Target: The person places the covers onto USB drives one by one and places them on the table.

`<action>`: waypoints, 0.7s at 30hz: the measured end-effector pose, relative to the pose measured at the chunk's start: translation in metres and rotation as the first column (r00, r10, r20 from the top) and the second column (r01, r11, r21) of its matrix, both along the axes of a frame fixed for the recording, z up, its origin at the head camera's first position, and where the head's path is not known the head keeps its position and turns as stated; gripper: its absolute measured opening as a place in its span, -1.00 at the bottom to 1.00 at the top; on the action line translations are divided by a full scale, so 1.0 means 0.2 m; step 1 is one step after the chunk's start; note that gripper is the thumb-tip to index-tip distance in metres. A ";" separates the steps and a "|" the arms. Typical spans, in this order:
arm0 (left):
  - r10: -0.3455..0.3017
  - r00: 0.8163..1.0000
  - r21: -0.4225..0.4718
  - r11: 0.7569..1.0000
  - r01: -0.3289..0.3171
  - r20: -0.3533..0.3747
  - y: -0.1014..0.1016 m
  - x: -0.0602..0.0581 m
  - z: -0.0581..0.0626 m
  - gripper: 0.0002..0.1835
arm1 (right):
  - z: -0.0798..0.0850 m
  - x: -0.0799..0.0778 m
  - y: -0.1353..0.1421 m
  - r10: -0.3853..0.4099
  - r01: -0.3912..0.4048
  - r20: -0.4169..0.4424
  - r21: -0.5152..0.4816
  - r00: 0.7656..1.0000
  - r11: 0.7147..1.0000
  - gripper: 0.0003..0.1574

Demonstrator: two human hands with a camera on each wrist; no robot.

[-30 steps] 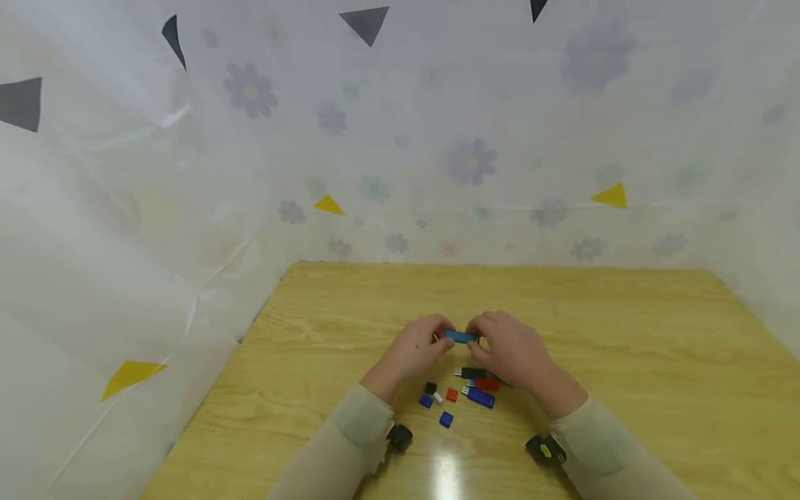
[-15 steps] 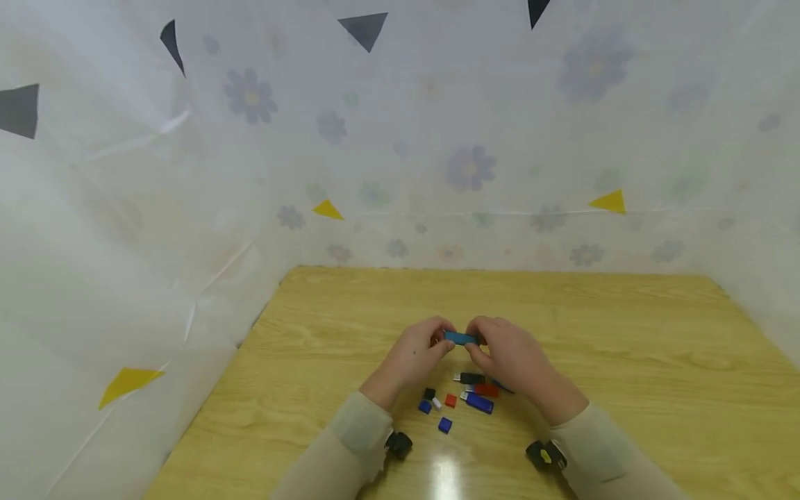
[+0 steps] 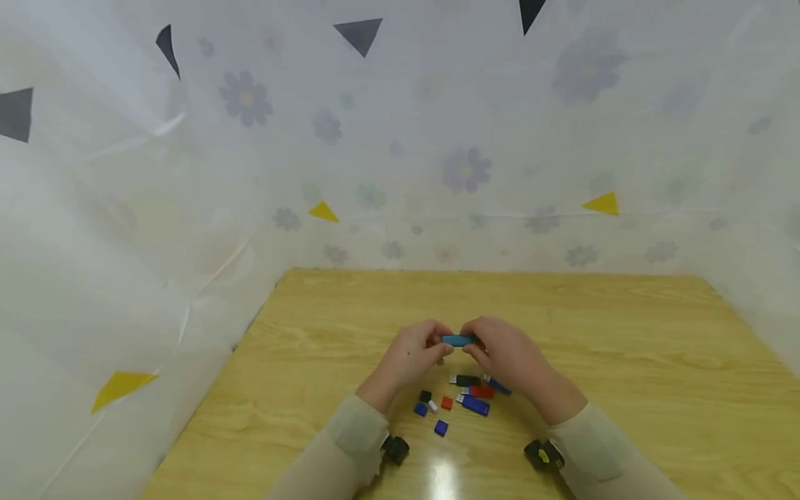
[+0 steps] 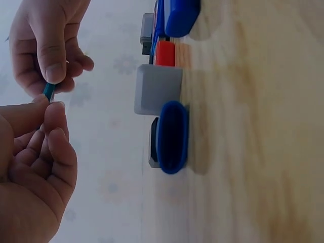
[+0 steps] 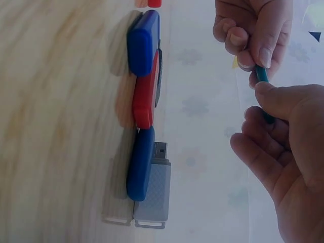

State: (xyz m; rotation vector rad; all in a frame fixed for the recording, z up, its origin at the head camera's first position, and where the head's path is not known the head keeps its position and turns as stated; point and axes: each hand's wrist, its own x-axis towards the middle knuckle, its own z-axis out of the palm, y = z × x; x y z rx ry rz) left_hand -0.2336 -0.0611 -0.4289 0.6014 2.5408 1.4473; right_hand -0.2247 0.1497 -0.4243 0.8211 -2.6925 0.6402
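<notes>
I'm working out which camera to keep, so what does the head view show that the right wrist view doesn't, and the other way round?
Only the head view shows the small black piece, white piece and two blue caps lying loose on the table, plus the sleeves.

Only the right wrist view shows the grey stick with its bare metal plug.

Both show the left hand and right hand pinching the teal piece, the red stick, two blue sticks, the table and the flowered backdrop.
</notes>
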 end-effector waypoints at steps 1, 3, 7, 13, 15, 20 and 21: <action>-0.008 1.000 0.007 1.000 0.008 0.008 0.00 0.01 0.00 -0.86 | 0.00 0.00 0.00 0.003 -0.003 -0.004 0.011 1.000 1.000 -0.81; -0.012 1.000 0.013 1.000 0.012 0.014 0.00 0.02 -0.01 -0.87 | -0.01 0.01 0.00 0.005 -0.005 -0.013 0.028 1.000 1.000 -0.81; -0.009 1.000 0.018 1.000 0.009 0.001 0.02 0.02 -0.01 -0.88 | 0.00 0.02 0.00 0.000 0.001 -0.027 0.041 1.000 0.999 -0.82; -0.022 1.000 0.009 1.000 0.022 0.008 0.04 -0.01 -0.01 -0.81 | 0.01 0.00 0.05 -0.033 0.032 0.014 0.031 0.999 0.999 -0.81; -0.019 1.000 -0.016 1.000 0.020 0.023 0.04 -0.02 -0.01 -0.76 | 0.00 -0.02 0.08 -0.061 0.060 0.027 0.037 0.998 0.998 -0.82; -0.003 0.999 -0.095 0.995 0.008 0.050 0.03 -0.03 -0.03 -0.70 | -0.03 -0.07 0.15 -0.140 0.134 0.084 0.066 0.987 0.989 -0.83; -0.003 0.999 -0.106 0.994 0.009 0.050 0.03 -0.03 -0.03 -0.71 | -0.03 -0.09 0.15 -0.150 0.142 0.105 0.077 0.983 0.987 -0.85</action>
